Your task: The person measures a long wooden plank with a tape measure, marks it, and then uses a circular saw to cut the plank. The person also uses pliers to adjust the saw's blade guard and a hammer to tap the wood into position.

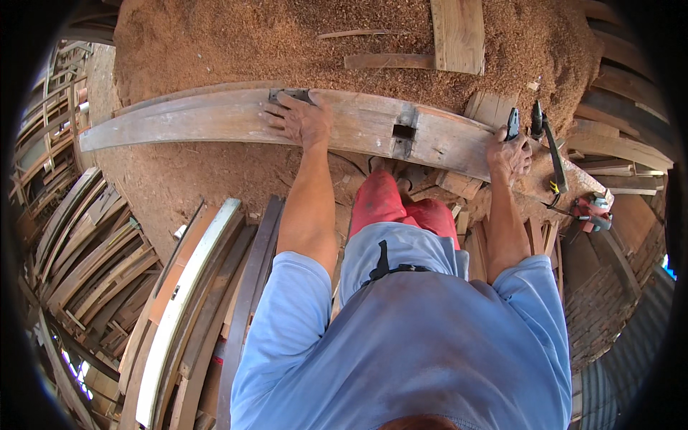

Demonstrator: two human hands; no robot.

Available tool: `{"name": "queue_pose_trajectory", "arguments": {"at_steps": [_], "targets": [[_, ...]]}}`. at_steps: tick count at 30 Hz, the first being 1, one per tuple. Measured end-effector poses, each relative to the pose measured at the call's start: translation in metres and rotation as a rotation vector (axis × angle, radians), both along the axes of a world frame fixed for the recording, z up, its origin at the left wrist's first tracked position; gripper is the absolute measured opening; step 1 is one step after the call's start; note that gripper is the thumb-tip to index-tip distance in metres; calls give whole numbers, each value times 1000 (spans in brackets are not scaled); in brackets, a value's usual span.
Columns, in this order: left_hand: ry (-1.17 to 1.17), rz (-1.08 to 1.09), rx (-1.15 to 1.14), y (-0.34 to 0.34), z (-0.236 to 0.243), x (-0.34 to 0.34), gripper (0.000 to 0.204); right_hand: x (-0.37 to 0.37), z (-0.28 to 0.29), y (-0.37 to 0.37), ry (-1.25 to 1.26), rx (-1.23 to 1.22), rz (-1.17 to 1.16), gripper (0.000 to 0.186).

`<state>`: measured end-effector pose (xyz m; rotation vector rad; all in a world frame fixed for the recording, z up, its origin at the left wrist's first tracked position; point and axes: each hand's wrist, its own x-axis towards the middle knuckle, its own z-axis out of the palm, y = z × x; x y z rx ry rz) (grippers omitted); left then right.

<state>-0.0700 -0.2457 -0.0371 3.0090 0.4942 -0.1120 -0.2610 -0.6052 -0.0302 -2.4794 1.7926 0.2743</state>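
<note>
A long, weathered wooden beam [193, 118] lies across in front of me, with a dark rectangular slot [404, 132] cut through it. My left hand [304, 118] rests on it with fingers spread, beside a dark notch in the far edge. At the beam's right part, my right hand [509, 156] is closed round a pair of pliers [512, 123], jaws pointing away from me. The handles are hidden in my fingers. Just right of that hand is a black long-handled tool [554, 154] with a yellow mark, its kind unclear.
Sawdust [236, 50] heaps up behind the beam, with a board [459, 36] and a wood strip [387, 61] on it. A red power tool [593, 212] sits at right. Stacked timber [100, 251] fills the left; a pale curved plank [188, 308] stands nearer.
</note>
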Motion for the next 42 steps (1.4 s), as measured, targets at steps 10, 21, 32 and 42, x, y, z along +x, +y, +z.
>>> {"name": "queue_pose_trajectory", "arguments": {"at_steps": [10,21,32,42], "targets": [[69,9,8,-2,6,1,87,0,0,0,-2,5,4,65],[25,0,-8,-1,3,0,86,0,3,1,-5,6,12,64],[11,-3,19,2,-3,0,85,-1,-1,-1,12,19,8,67],[17,-2,0,-1,2,-1,84,1,4,1,17,18,12,65]]}}
